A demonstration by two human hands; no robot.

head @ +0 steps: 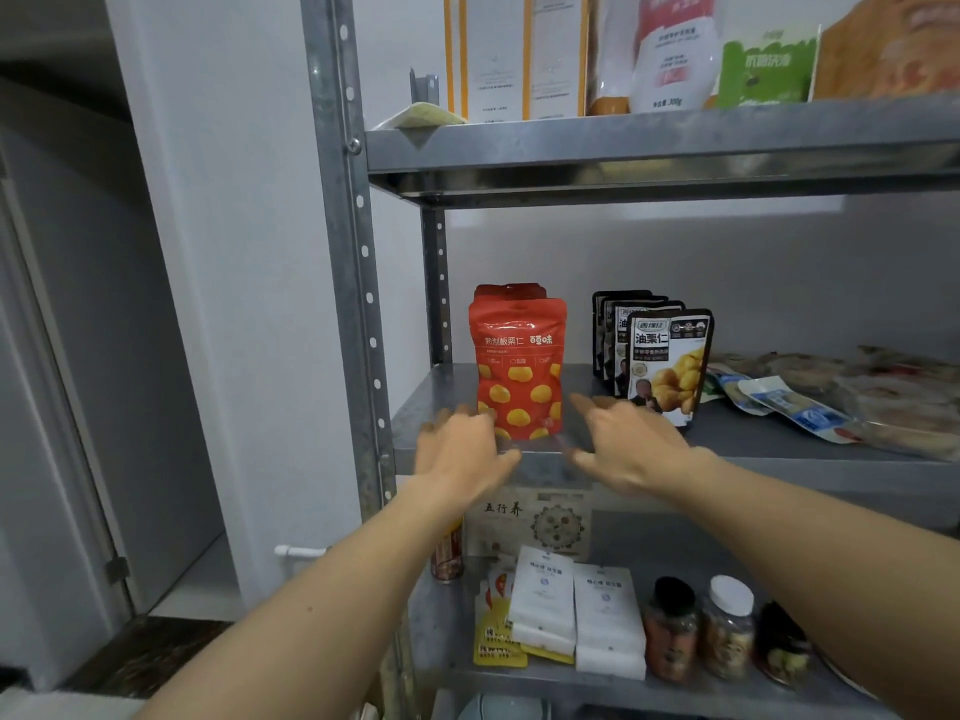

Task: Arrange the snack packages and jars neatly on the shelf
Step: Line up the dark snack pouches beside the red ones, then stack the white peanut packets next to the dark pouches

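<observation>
The person's left hand (462,452) and right hand (626,444) were at the two sides of the red pouch (519,366), low near its bottom. Both hands were blurred, but the fingers looked spread and loose, and they grasped nothing. Whether the fingertips touched the pouch could not be told. The red pouch stood upright at the left front of the middle shelf (769,444), with another red one just behind it. To its right, black pouches (667,366) stood in a row one behind the other, apart from the red ones.

The step in hand seemed to be the straightening of the red pouch. To do it well, the hands should probably press both lower edges at the same time, so that the soft bag does not fall over. Then they should turn its face square to the front edge, in line with the black row. A push from one side only could tip it against the pouch behind.

The shelf was of grey metal, smooth and bare in front, so a pouch would likely slide on it easily. At the right, flat packets (795,410) lay in disorder, not yet arranged. On the lower shelf were white packages (571,600), yellow sachets (496,649) and jars (727,623). The upper shelf carried boxes (498,54) and bags (670,49). The perforated post (358,241) stood beside a white wall (234,252), in a narrow corner.
</observation>
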